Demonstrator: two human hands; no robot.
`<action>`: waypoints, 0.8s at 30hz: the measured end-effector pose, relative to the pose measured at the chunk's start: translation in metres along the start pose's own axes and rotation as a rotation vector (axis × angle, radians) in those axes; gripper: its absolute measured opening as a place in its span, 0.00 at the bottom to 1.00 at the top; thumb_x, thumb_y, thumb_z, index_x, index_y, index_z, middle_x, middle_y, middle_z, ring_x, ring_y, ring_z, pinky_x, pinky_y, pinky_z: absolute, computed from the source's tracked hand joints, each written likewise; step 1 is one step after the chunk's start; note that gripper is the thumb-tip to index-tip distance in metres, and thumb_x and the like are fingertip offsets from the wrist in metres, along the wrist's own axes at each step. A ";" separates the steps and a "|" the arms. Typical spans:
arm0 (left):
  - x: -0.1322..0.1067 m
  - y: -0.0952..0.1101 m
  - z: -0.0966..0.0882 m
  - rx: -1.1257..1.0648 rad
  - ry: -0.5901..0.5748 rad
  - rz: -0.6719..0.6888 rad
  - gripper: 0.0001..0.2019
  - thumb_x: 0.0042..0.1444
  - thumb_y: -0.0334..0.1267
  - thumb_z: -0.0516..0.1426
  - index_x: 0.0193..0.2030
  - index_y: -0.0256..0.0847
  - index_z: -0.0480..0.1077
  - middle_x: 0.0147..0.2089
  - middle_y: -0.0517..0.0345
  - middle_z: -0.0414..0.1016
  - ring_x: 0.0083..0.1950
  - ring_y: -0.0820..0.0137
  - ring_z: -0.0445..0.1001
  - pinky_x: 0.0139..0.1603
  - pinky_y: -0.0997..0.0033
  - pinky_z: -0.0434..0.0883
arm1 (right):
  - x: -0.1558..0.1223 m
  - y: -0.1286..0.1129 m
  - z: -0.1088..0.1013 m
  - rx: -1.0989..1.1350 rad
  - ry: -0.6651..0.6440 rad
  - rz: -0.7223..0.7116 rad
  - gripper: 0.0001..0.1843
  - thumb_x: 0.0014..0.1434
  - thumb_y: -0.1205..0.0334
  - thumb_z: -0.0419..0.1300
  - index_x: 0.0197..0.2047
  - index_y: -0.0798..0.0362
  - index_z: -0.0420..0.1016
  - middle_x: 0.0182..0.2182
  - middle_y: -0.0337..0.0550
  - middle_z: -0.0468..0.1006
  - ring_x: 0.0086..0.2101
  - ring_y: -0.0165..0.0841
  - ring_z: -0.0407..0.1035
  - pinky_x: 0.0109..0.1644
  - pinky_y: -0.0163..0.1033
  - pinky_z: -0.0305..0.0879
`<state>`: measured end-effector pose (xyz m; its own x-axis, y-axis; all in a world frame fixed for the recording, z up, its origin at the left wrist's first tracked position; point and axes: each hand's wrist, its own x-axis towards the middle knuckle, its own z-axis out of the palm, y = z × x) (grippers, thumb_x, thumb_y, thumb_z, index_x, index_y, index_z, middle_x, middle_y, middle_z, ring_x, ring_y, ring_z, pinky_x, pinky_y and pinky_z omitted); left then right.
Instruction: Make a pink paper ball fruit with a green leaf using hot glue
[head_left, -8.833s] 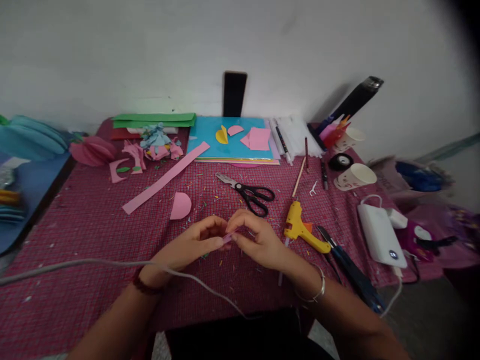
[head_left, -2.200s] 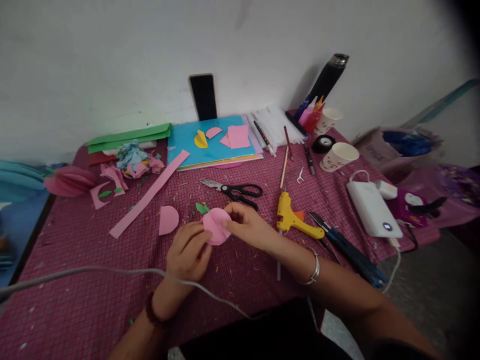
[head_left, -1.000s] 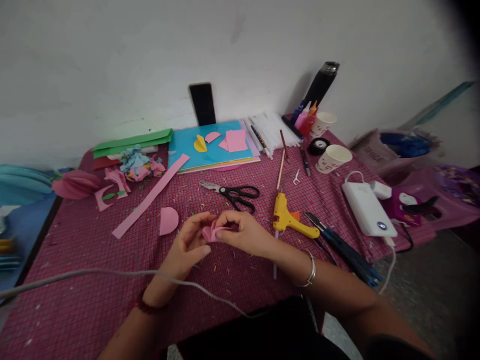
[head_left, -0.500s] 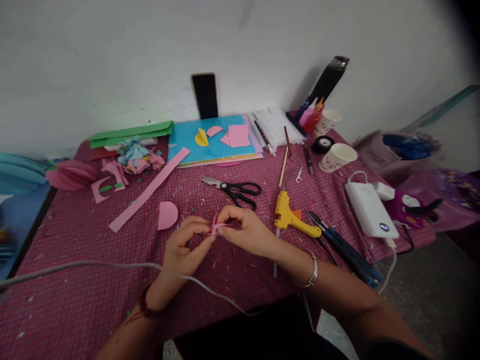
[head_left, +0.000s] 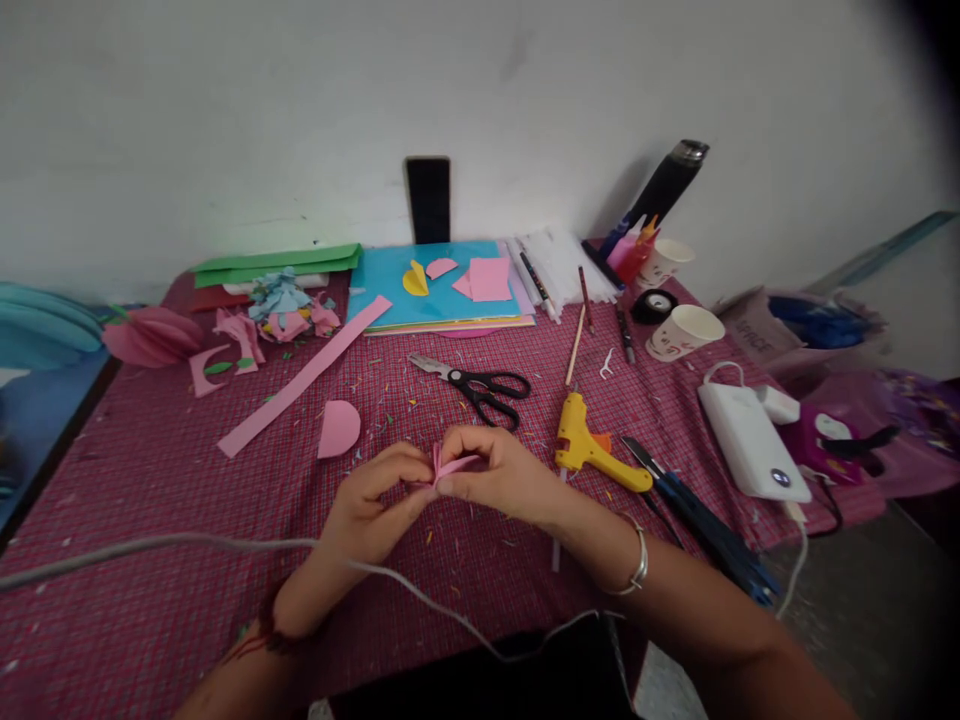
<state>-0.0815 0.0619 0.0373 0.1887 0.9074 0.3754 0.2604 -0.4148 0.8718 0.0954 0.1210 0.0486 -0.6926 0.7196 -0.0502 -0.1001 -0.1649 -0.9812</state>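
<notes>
My left hand (head_left: 375,500) and my right hand (head_left: 499,478) meet over the middle of the red checked tablecloth (head_left: 150,560). Both pinch a small folded pink paper piece (head_left: 448,466), whose edges stick up between the fingertips. A pink paper half-circle (head_left: 338,429) lies just left of my hands. Black scissors (head_left: 480,381) lie a little beyond them, and a yellow glue gun (head_left: 592,452) lies to the right of my right hand.
A long pink strip (head_left: 300,377), a stack of coloured sheets (head_left: 439,290) with cut shapes, paper scraps (head_left: 285,305), paper cups (head_left: 686,330), a black bottle (head_left: 664,185), a white power bank (head_left: 750,440) and a grey cable (head_left: 187,545) crowd the table. A phone (head_left: 428,198) leans on the wall.
The round pink paper held flat 2.2 s ago is now folded small and pinched between both hands. My hands stayed at the table's middle; the view shifted slightly.
</notes>
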 end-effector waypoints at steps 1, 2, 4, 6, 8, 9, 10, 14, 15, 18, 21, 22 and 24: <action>0.000 0.000 0.000 0.005 -0.010 0.005 0.06 0.57 0.27 0.59 0.37 0.41 0.73 0.35 0.58 0.73 0.37 0.73 0.74 0.37 0.75 0.70 | 0.000 0.001 0.000 0.004 -0.003 0.002 0.06 0.49 0.66 0.66 0.28 0.54 0.71 0.26 0.33 0.70 0.28 0.25 0.61 0.34 0.34 0.57; -0.001 0.000 -0.001 0.014 -0.020 0.013 0.06 0.57 0.26 0.59 0.37 0.42 0.73 0.35 0.58 0.73 0.36 0.73 0.74 0.36 0.75 0.70 | -0.001 0.002 0.000 0.013 -0.006 0.007 0.07 0.49 0.66 0.66 0.28 0.54 0.71 0.26 0.33 0.70 0.27 0.25 0.61 0.33 0.34 0.57; -0.002 0.000 -0.003 0.033 -0.044 0.029 0.07 0.57 0.26 0.58 0.37 0.42 0.73 0.34 0.59 0.72 0.35 0.74 0.73 0.35 0.76 0.70 | -0.001 0.003 0.001 0.028 -0.019 0.016 0.07 0.50 0.64 0.66 0.28 0.55 0.71 0.26 0.33 0.70 0.27 0.25 0.61 0.33 0.34 0.57; -0.003 0.001 -0.005 0.028 -0.084 0.017 0.07 0.56 0.26 0.59 0.36 0.43 0.72 0.33 0.60 0.71 0.34 0.75 0.72 0.35 0.77 0.70 | -0.002 0.003 0.001 0.033 -0.032 0.025 0.07 0.51 0.64 0.66 0.28 0.55 0.72 0.26 0.34 0.70 0.27 0.25 0.61 0.33 0.34 0.57; -0.003 0.003 -0.006 -0.009 -0.092 -0.029 0.08 0.55 0.26 0.59 0.37 0.43 0.72 0.36 0.60 0.71 0.37 0.74 0.73 0.36 0.77 0.70 | -0.002 0.002 0.000 0.038 -0.053 0.027 0.07 0.52 0.64 0.66 0.28 0.54 0.72 0.25 0.34 0.70 0.27 0.25 0.61 0.32 0.34 0.57; -0.003 0.005 -0.006 -0.038 -0.078 -0.058 0.10 0.54 0.25 0.59 0.39 0.44 0.71 0.40 0.58 0.71 0.39 0.74 0.73 0.37 0.76 0.71 | -0.002 0.001 -0.001 0.041 -0.069 0.024 0.07 0.52 0.64 0.66 0.27 0.54 0.72 0.25 0.34 0.70 0.27 0.25 0.61 0.32 0.34 0.57; -0.003 0.006 -0.006 -0.070 -0.056 -0.090 0.12 0.53 0.24 0.58 0.42 0.45 0.71 0.44 0.57 0.70 0.40 0.74 0.74 0.37 0.76 0.72 | -0.002 0.001 -0.002 0.045 -0.086 0.021 0.07 0.52 0.64 0.66 0.27 0.54 0.72 0.25 0.34 0.70 0.27 0.25 0.62 0.32 0.34 0.57; -0.003 0.007 -0.004 -0.156 -0.007 -0.209 0.21 0.52 0.23 0.55 0.50 0.49 0.68 0.52 0.56 0.70 0.39 0.75 0.75 0.38 0.75 0.73 | -0.001 0.003 -0.007 0.046 -0.138 0.069 0.08 0.52 0.61 0.67 0.28 0.54 0.72 0.26 0.35 0.72 0.27 0.25 0.64 0.33 0.35 0.59; -0.003 0.007 -0.004 -0.160 -0.008 -0.234 0.21 0.52 0.23 0.55 0.50 0.48 0.69 0.48 0.57 0.73 0.39 0.75 0.75 0.38 0.75 0.73 | -0.001 0.004 -0.008 0.039 -0.137 0.090 0.08 0.52 0.61 0.67 0.28 0.54 0.72 0.26 0.35 0.72 0.27 0.26 0.64 0.33 0.35 0.60; -0.002 0.004 -0.003 -0.178 -0.002 -0.295 0.15 0.52 0.25 0.57 0.44 0.45 0.72 0.39 0.59 0.76 0.39 0.73 0.75 0.39 0.75 0.72 | -0.001 0.006 -0.007 0.008 -0.117 0.120 0.09 0.51 0.61 0.67 0.29 0.55 0.72 0.25 0.34 0.71 0.26 0.25 0.63 0.32 0.34 0.59; -0.002 0.000 -0.005 -0.325 -0.014 -0.340 0.09 0.53 0.30 0.59 0.41 0.42 0.74 0.37 0.57 0.75 0.37 0.72 0.74 0.36 0.74 0.71 | -0.002 0.006 -0.005 0.037 -0.125 0.119 0.09 0.51 0.60 0.68 0.29 0.54 0.72 0.24 0.33 0.70 0.26 0.24 0.61 0.31 0.33 0.58; -0.003 -0.002 -0.006 -0.415 -0.019 -0.367 0.07 0.54 0.33 0.59 0.40 0.42 0.74 0.36 0.57 0.75 0.35 0.72 0.73 0.33 0.75 0.70 | -0.002 0.005 -0.005 0.054 -0.140 0.114 0.09 0.51 0.60 0.68 0.29 0.54 0.72 0.25 0.33 0.70 0.26 0.24 0.61 0.32 0.33 0.58; -0.005 -0.006 -0.007 -0.590 -0.035 -0.457 0.07 0.57 0.40 0.58 0.39 0.41 0.74 0.31 0.57 0.73 0.29 0.73 0.70 0.27 0.76 0.67 | -0.002 0.003 -0.006 0.063 -0.188 0.110 0.09 0.51 0.61 0.67 0.28 0.55 0.72 0.25 0.33 0.71 0.27 0.24 0.62 0.33 0.33 0.59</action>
<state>-0.0909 0.0607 0.0324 0.2157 0.9742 -0.0663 -0.2293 0.1166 0.9663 0.1004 0.1233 0.0448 -0.8223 0.5575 -0.1144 -0.0572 -0.2810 -0.9580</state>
